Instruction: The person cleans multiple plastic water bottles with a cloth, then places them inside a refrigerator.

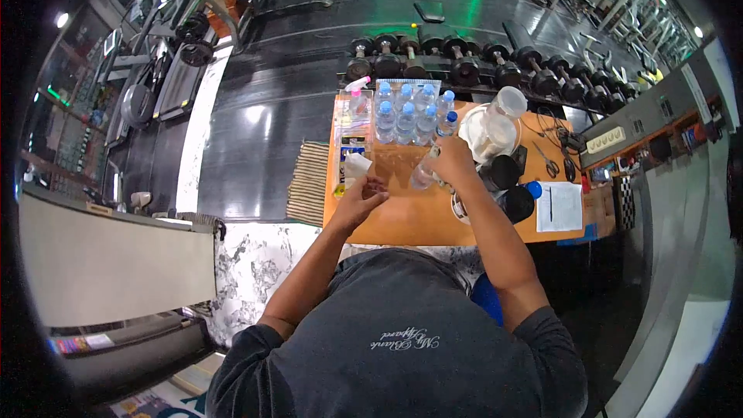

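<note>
My left hand (362, 200) is over the table's left part, its thumb apart from its curled fingers; a crumpled white tissue (357, 165) sticks up from the fingertips. My right hand (454, 162) is wrapped round the upper end of a clear plastic bottle (422, 176), which leans over the wooden table (379, 224). Beyond my hands, several clear bottles with blue caps (406, 116) stand in rows. Small yellow and dark packages (354, 147) lie beyond my left hand. A pink-and-white spray bottle (357, 97) stands at the back left.
White-lidded tubs (495, 135) and black containers (517, 203) stand right of my right hand. Scissors (548, 161), cables and a paper with a pen (559, 209) lie farther right. A dumbbell rack (464, 70) is behind the table; a striped mat (307, 186) lies left.
</note>
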`<state>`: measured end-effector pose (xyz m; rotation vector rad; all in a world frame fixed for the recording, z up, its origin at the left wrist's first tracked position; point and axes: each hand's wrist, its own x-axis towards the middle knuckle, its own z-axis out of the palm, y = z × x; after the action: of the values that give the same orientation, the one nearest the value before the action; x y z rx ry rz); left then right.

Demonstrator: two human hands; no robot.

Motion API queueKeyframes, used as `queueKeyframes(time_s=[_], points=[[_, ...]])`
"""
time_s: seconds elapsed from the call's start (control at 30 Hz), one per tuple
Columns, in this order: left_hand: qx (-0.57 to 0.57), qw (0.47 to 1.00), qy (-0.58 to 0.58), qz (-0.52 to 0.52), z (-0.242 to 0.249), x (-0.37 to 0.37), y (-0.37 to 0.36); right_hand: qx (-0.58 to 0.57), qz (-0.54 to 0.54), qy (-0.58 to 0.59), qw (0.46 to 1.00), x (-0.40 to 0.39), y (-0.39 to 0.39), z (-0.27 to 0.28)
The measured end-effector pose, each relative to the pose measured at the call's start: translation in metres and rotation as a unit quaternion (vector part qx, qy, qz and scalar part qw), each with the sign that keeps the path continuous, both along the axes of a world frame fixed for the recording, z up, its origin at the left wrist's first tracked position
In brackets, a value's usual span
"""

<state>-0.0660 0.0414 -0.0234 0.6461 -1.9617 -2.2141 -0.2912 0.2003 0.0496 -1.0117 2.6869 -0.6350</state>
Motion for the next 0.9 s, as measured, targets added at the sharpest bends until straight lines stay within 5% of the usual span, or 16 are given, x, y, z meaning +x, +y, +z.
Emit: queueKeyframes(time_s=[0.23, 0.37, 0.63, 0.73, 0.77, 0.9], points=[[-0.347, 0.906, 0.187, -0.153, 0.064, -0.023, 0.008, -0.062, 0.086, -0.126, 0.986, 0.061, 0.023, 0.134], [-0.048, 0.968, 0.088, -0.231, 0.075, -0.007, 0.012, -0.121, 0.116, -0.126, 0.978, 0.080, 0.027, 0.147], [0.045, 0.979, 0.041, -0.193, 0.059, 0.019, -0.007, -0.145, -0.092, -0.212, 0.962, 0.077, 0.050, 0.142], [0.002, 0.975, 0.059, -0.215, 0.071, 0.025, -0.013, -0.212, -0.109, -0.104, 0.966, 0.084, 0.042, 0.136], [-0.005, 0.975, 0.068, -0.213, 0.069, 0.027, -0.014, -0.296, -0.077, -0.098, 0.947, 0.086, 0.035, 0.130], [0.006, 0.976, 0.089, -0.197, 0.074, 0.030, -0.013, -0.306, 0.120, -0.063, 0.942, 0.109, 0.009, 0.133]])
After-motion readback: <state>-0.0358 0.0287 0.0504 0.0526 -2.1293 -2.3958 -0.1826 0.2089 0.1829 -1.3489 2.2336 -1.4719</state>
